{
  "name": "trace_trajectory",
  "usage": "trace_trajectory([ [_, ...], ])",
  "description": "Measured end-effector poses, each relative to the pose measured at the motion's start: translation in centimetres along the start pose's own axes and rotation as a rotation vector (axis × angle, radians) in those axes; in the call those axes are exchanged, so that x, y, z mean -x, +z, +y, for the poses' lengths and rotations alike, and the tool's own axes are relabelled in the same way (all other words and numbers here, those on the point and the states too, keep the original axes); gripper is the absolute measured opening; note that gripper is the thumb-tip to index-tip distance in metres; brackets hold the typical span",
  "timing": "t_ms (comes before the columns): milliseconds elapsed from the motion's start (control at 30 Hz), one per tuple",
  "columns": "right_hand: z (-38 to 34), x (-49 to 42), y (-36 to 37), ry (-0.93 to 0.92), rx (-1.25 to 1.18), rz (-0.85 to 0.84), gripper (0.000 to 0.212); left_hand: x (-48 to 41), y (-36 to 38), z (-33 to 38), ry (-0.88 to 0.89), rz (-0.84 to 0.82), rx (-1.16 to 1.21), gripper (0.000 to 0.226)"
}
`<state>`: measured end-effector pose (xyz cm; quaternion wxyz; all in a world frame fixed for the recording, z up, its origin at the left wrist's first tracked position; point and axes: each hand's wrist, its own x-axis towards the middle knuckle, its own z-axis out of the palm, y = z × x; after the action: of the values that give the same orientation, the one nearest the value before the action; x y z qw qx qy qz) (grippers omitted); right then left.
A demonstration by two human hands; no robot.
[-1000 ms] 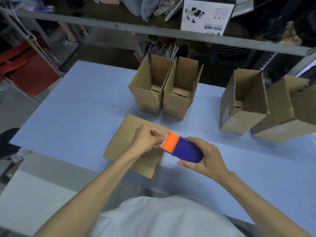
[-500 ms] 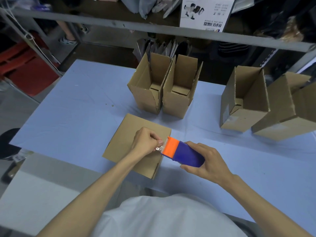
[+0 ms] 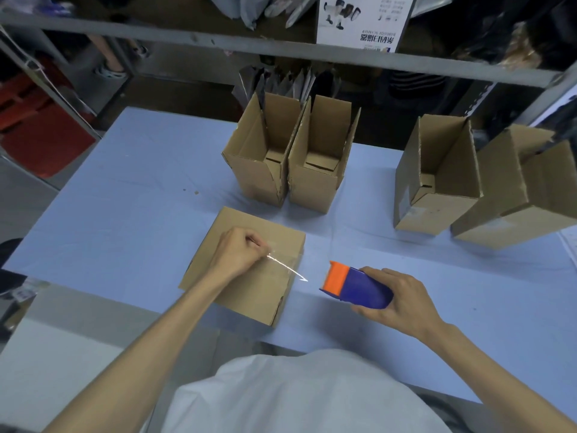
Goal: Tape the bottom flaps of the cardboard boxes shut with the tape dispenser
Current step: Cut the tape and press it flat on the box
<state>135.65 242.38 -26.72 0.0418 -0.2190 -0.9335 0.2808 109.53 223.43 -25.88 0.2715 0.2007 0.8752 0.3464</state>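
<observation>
Here, the cardboard box (image 3: 249, 295) lies at the near edge of the worktop (image 3: 125, 198), with a clear tape strip (image 3: 287, 268) stretched from its upper face to the tape dispenser (image 3: 352, 285) just beside its right edge. The left hand (image 3: 240, 254) pinches the strip's free end over the box; the right hand (image 3: 402, 300) is wrapped round the dispenser body. Best practice: press that end flat, hold the strip taut along the flap seam, then draw the dispenser over the right edge before cutting.
</observation>
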Motion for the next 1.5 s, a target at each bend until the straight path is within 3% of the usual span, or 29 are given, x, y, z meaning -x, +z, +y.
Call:
trace_trajectory([
  [367,-0.3,-0.1,0.5,0.002,-0.018,-0.005,0.056,0.1,0.7,-1.0,0.025,0.066,0.006,0.017],
  [1133,-0.5,-1.0,1.3,-0.011,-0.009,-0.006,0.055,-0.3,-0.3,-0.8,0.014,0.033,-0.012,0.016],
  [1367,-0.6,-1.6,1.7,-0.016,0.035,-0.064,0.049,0.0,0.4,-0.6,0.076,0.056,-0.220,0.013],
  [1433,-0.8,-2.0,1.7,-0.026,0.072,-0.099,0.045,0.0,0.4,-0.1,0.095,0.043,-0.335,0.024],
  [1500,-1.2,-2.7,1.7,-0.029,0.128,-0.157,0.043,-0.4,-0.2,0.3,0.074,0.041,-0.459,0.050],
])
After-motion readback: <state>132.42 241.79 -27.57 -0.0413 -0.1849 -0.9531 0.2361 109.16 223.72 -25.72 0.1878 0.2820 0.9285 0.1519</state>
